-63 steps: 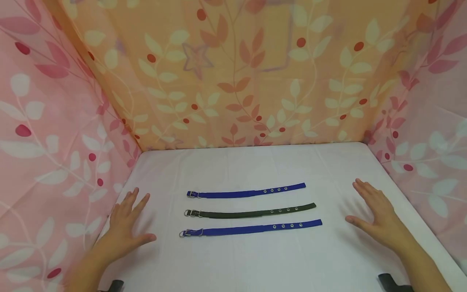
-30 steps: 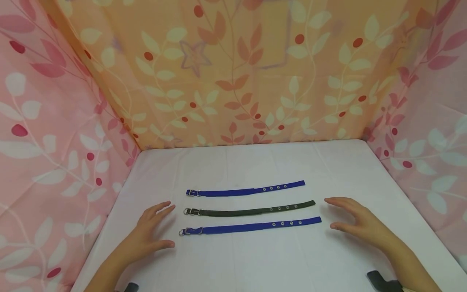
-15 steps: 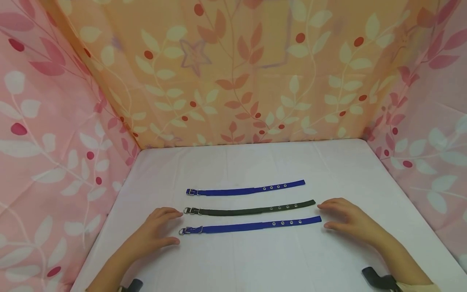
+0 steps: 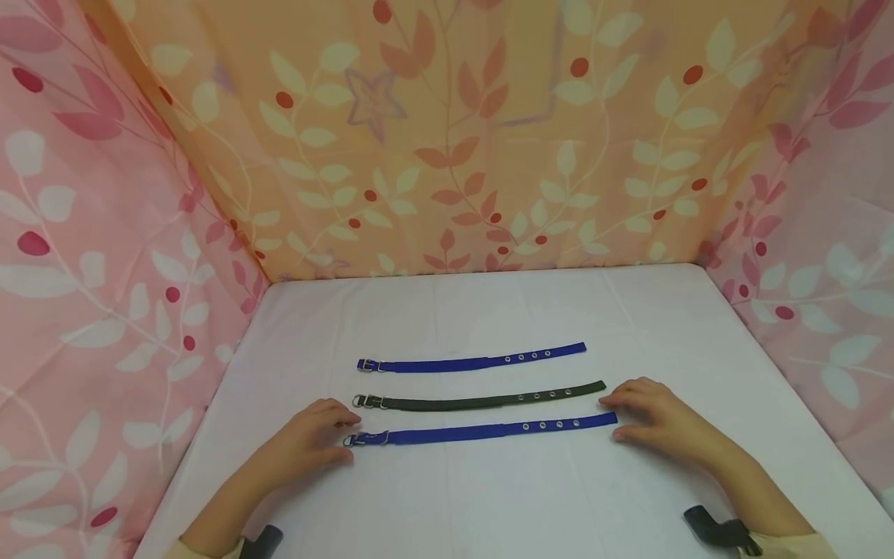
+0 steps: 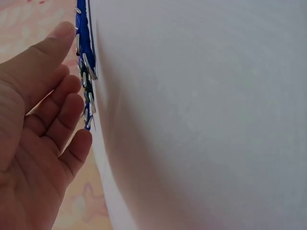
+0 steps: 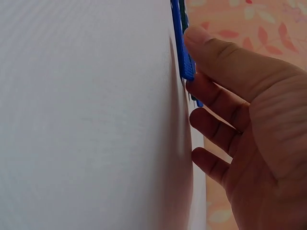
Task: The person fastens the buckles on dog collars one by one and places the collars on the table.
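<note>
Three buckled strap collars lie side by side across the white table: a far blue collar (image 4: 440,365), a dark green collar (image 4: 447,404) in the middle and a near blue collar (image 4: 454,435). Metal buckles are at their left ends, eyelet holes towards their right ends. My left hand (image 4: 310,439) is at the buckle end of the near blue collar, thumb and fingers apart and loosely bent. At the other end, my right hand (image 4: 653,419) has its thumb and fingertips spread around the strap's tip. In the right wrist view, the thumb (image 6: 201,40) overlaps the straps.
The white table (image 4: 461,505) is walled by an orange leaf-patterned curtain (image 4: 447,155) behind and pink patterned cloths (image 4: 84,272) on both sides. A dark device (image 4: 712,528) is strapped at the right wrist, a similar one (image 4: 261,541) at the left.
Both hands have moved inward from the table's sides to the ends of the near blue collar, their fingers bending from a wide spread. The collars have stayed in place.
</note>
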Motion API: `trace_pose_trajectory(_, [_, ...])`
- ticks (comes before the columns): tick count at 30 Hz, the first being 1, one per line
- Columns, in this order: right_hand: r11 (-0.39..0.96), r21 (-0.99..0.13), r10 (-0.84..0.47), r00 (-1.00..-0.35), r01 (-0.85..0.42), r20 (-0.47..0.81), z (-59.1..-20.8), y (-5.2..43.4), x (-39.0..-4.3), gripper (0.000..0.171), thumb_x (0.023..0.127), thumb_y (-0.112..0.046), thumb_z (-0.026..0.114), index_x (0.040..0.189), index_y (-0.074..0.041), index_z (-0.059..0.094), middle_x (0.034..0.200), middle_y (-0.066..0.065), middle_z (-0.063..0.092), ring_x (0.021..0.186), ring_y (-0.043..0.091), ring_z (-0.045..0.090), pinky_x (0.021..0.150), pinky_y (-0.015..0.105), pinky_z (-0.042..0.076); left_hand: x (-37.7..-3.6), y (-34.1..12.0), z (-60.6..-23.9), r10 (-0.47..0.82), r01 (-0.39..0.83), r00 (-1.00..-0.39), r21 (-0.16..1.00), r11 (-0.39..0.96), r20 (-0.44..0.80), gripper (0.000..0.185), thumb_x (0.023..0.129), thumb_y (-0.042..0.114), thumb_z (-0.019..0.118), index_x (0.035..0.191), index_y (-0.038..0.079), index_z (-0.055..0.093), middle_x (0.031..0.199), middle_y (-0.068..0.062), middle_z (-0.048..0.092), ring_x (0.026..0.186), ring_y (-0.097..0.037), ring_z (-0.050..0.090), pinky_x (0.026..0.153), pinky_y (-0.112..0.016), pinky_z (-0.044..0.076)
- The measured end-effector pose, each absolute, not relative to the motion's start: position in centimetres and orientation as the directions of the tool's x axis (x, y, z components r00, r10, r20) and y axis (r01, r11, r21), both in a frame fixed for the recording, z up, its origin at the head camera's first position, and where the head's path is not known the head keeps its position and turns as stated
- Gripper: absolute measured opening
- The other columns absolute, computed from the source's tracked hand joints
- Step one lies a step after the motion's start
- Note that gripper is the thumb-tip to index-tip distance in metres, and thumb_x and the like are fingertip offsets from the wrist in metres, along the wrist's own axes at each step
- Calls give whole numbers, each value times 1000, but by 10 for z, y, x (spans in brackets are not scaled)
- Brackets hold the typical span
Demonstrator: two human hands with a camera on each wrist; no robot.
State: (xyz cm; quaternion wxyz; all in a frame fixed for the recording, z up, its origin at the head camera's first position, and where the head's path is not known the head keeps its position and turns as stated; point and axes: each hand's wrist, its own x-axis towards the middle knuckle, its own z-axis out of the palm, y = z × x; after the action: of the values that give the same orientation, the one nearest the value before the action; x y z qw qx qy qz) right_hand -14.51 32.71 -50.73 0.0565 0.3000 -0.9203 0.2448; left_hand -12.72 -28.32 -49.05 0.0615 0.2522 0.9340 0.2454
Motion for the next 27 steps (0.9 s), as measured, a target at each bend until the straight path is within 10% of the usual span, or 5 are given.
trace_pose_trajectory(27, [693, -221, -632, -725, -687, 273, -505, 314, -151, 32, 73, -20, 89, 90, -37, 68, 94, -27, 57, 96, 3, 55, 100, 36, 32, -141, -266, -492, 557, 506, -830, 432, 746, 10, 15, 89, 11, 79, 102, 17, 76, 97, 13, 66, 90, -3, 60, 85, -32, 58])
